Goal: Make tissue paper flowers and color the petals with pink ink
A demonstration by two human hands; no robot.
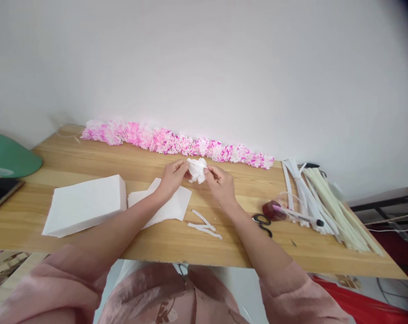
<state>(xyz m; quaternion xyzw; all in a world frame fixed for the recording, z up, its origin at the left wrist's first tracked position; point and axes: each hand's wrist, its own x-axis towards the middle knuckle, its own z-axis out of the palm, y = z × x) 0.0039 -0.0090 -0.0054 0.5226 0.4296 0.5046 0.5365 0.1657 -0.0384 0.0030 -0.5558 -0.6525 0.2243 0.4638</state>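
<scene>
A crumpled white paper flower [197, 170] is held up between both hands over the middle of the table. My left hand [173, 177] pinches its left edge with thumb and fingers. On the opposite edge, my right hand [220, 182] is closed in a similar pinch. Beneath my left forearm lie loose white paper sheets [177, 203], partly covered by the arm. A thick stack of white paper [87, 202] stands to the left of them. Several thin white strips [204, 225] rest on the wood below my hands.
Pink and white paper flowers [170, 140] line the wall. On the right are black-handled scissors [262, 220], a cup of dark red liquid [274, 210] and bundles of white [305, 198] and cream strips [335, 207]. A green cap [15, 155] and a phone [1, 193] lie left.
</scene>
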